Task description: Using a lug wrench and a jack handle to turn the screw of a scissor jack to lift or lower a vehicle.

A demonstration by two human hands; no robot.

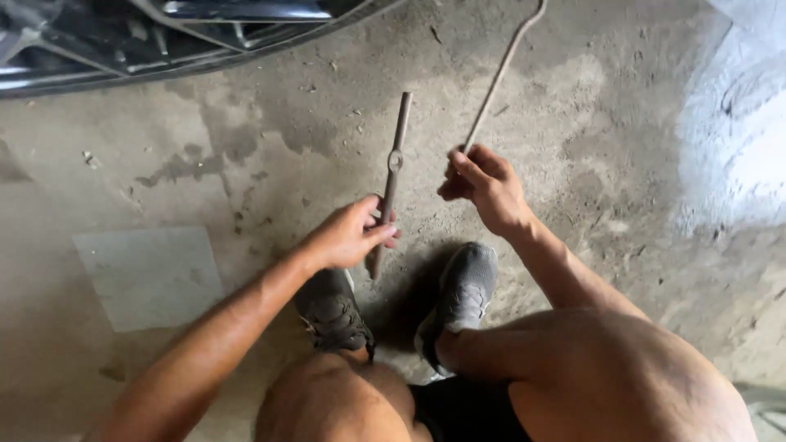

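Crouching over a stained concrete floor, a person is being seen from above, with both bare arms reaching forward past the knees. A long, dark metal bar with a small round hub at its middle is being gripped near its lower end by the left hand; the fingers are being curled around the shaft and the thumb is being pressed along its side. The bar is being held tilted, its upper end pointing away from the body and slightly to the right. A thin, pale rod is being pinched at its near end by the right hand, whose fingers are being closed tightly about it. From that hand the rod is running up and to the right, curving near the top edge of the view. The two hands are being kept near each other but apart, just above a pair of grey shoes planted on the floor. A pale rectangular slab is lying flat at the left, and the dark edge of a vehicle is showing along the top left.
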